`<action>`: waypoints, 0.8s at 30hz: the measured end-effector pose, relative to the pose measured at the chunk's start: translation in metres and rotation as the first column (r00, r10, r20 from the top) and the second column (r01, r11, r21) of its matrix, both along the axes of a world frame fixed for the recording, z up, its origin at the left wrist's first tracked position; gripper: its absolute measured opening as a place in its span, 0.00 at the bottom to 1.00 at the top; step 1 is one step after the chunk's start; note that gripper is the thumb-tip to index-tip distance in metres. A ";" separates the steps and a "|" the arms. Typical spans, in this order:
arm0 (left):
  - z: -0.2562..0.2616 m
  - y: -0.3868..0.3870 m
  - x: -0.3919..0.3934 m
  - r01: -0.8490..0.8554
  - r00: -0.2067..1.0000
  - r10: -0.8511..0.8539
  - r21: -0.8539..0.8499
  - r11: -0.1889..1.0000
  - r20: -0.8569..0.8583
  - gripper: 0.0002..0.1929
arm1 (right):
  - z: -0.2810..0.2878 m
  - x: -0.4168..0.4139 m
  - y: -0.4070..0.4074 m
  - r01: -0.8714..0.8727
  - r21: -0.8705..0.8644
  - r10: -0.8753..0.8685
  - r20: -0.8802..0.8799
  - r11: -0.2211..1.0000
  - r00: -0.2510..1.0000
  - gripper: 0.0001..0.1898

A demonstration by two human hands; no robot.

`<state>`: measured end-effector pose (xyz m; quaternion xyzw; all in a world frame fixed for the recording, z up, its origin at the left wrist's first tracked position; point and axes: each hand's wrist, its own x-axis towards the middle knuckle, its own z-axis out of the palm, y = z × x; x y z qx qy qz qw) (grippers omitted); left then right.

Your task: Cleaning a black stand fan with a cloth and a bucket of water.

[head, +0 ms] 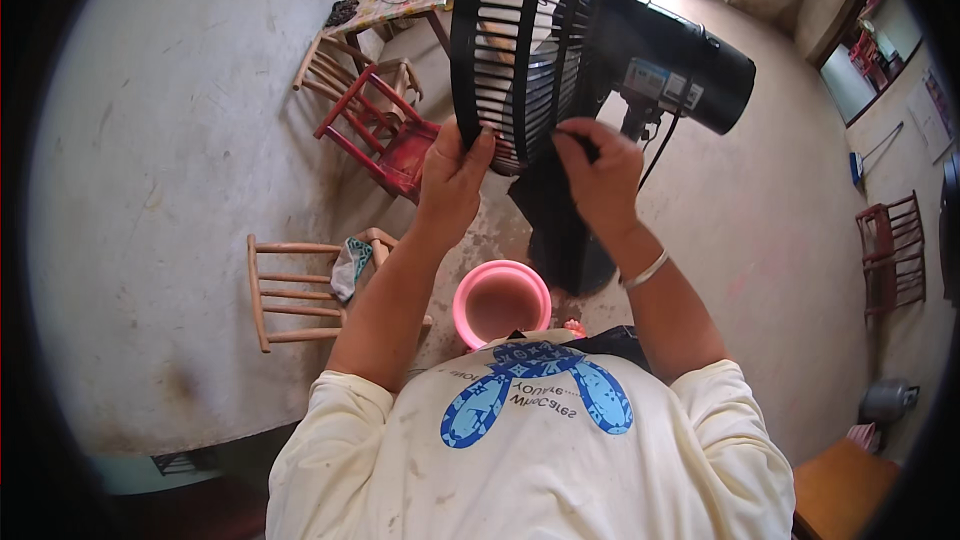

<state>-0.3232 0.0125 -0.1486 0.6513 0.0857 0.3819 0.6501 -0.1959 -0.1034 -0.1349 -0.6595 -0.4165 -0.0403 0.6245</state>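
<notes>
A black electric fan [517,52] with a slatted guard stands before me, its face turned to the left. My left hand [454,176] grips the lower front rim of the guard, the thumb against the slats. At the guard's rear lower edge is my right hand [604,169], thumb and forefinger brought together; whether something small is between them cannot be seen. Behind the guard sits the black motor housing [712,67], bearing labels, with a black cable [666,146] hanging from it. The fan's dark stand [559,232] reaches down to the floor, partly hidden by my right hand.
A pink basin [463,289] of murky water stands on the floor below my hands. To the left are a wooden chair [296,248] with a cloth [349,270] on it and a red chair [409,157]. A cluttered table [397,4] stands behind; another chair [889,255] is far right.
</notes>
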 end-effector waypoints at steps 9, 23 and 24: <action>0.009 -0.006 -0.003 -0.001 0.999 0.007 -0.156 0.988 0.037 0.09 | -0.020 -0.005 -0.022 -0.127 -0.017 0.126 -0.067 0.992 0.990 0.06; 0.012 -0.015 0.002 -0.028 0.998 0.036 -0.174 0.984 0.046 0.09 | -0.014 -0.012 -0.005 -0.025 0.118 0.012 0.107 0.993 0.994 0.05; 0.013 -0.015 0.002 -0.028 0.998 0.036 -0.175 0.984 0.044 0.09 | -0.014 -0.017 -0.006 -0.024 0.117 0.012 0.106 0.993 0.994 0.05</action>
